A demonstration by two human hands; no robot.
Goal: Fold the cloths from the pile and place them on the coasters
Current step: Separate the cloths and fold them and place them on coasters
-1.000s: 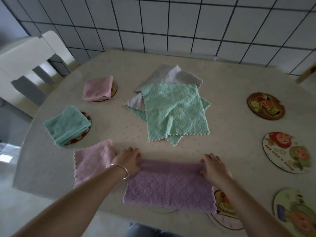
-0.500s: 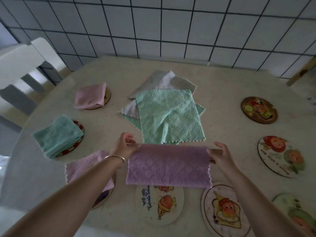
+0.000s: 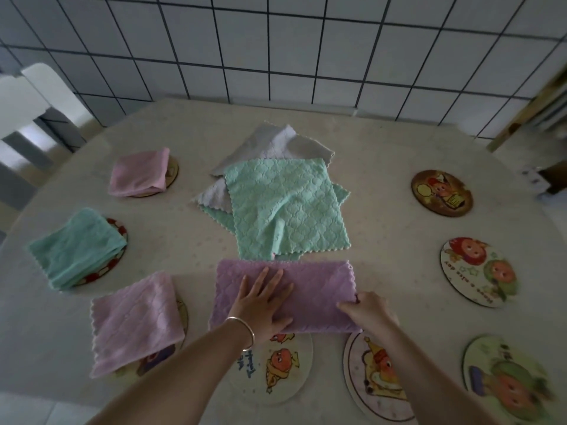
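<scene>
The purple cloth (image 3: 285,294), folded in half, lies near the bench's (image 3: 383,240) front edge. The left grip (image 3: 262,305) presses it with fingers spread; the right grip (image 3: 369,311) pinches its right edge.

Home dining or kitchen corner. Wall (image 3: 306,47) behind desk covered in pale square tiles with dark grout, kitchen-style. Desk (image 3: 383,148) rounded, under light patterned cover. White chair (image 3: 33,99) pushed against left edge. Round coasters (image 3: 441,192) with cartoon pictures ringed about desk edge, household item. Small quilted microfibre cloths (image 3: 285,207) in pastel green, pink, purple, grey, typical dish cloths. Wooden frame (image 3: 527,111) at right edge, unclear what. Dim indoor light.
</scene>
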